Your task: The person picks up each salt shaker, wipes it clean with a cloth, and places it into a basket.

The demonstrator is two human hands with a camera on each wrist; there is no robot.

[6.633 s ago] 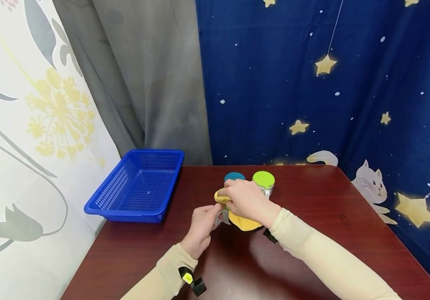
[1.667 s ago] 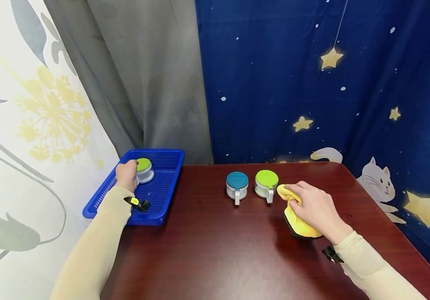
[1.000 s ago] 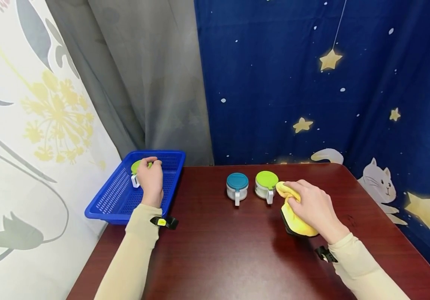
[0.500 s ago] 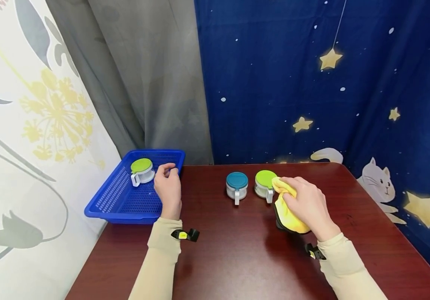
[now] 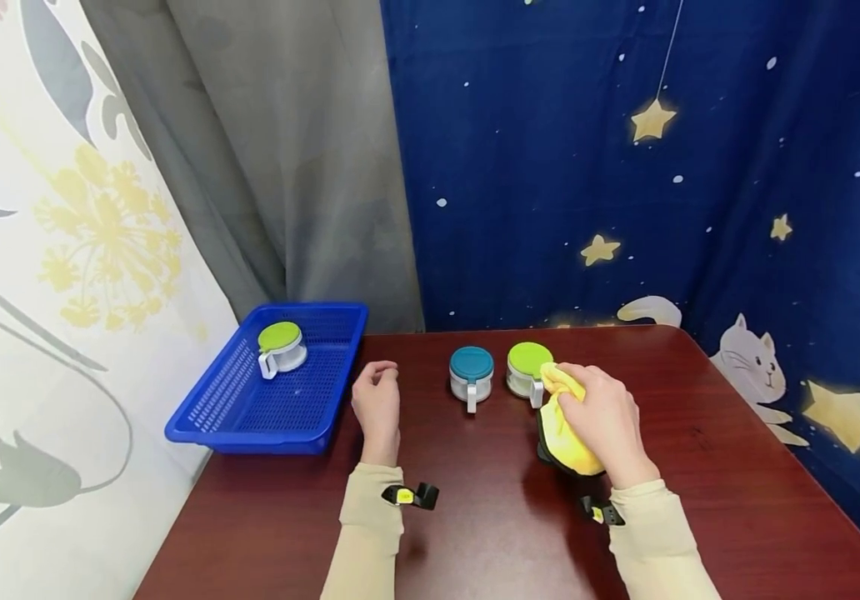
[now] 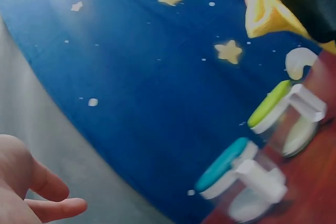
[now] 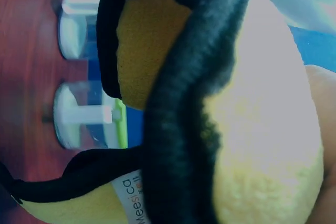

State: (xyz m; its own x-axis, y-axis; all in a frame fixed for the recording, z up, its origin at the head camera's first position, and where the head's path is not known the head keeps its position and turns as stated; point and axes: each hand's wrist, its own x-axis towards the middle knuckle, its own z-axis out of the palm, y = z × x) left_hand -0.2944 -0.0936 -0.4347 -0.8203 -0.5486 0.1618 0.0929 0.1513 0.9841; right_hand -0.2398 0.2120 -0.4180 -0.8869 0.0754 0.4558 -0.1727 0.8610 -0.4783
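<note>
My right hand (image 5: 605,421) grips a yellow cleaning cloth (image 5: 567,435) with a dark edging, which hangs in folds below the fingers. In the right wrist view the cloth (image 7: 268,114) fills much of the picture, and a white label shows on it. Just left of the cloth stands a clear seasoning jar with a green lid (image 5: 530,358) and white handle. Beside it is a similar jar with a blue lid (image 5: 472,363). My left hand (image 5: 378,410), fingers loosely bent, holds nothing and is between the basket and the blue-lidded jar.
A blue perforated basket (image 5: 325,433) stands at the table's left, with another green-lidded jar (image 5: 282,346) inside, its handle toward the front. The dark red table (image 5: 475,517) meets curtains (image 5: 520,167) at the back.
The left hand has let go of the green-lidded jar in the basket and moved right, out over the table. The right hand has shifted left with the cloth, closer to the jars.
</note>
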